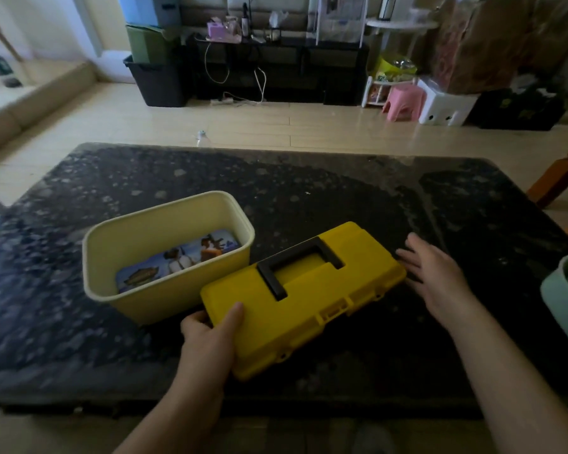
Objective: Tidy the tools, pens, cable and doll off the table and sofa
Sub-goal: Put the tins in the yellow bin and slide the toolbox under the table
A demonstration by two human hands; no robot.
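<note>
A closed yellow toolbox (312,309) with a black handle lies on the dark speckled table (309,191). My left hand (210,335) grips its near-left corner, thumb on the lid. Just off the box's right end, my right hand (436,273) hovers with its fingers spread and nothing in it. Touching the box's left side stands a cream plastic bin (138,231). Inside the bin lies a flat pencil case (177,258) with a printed picture on it.
A pale green container (564,296) sits at the table's right edge. A wooden chair part (561,178) stands at the far right. Beyond the table are the tiled floor, a black TV stand (276,70), a pink stool (404,101) and a white stool (446,108).
</note>
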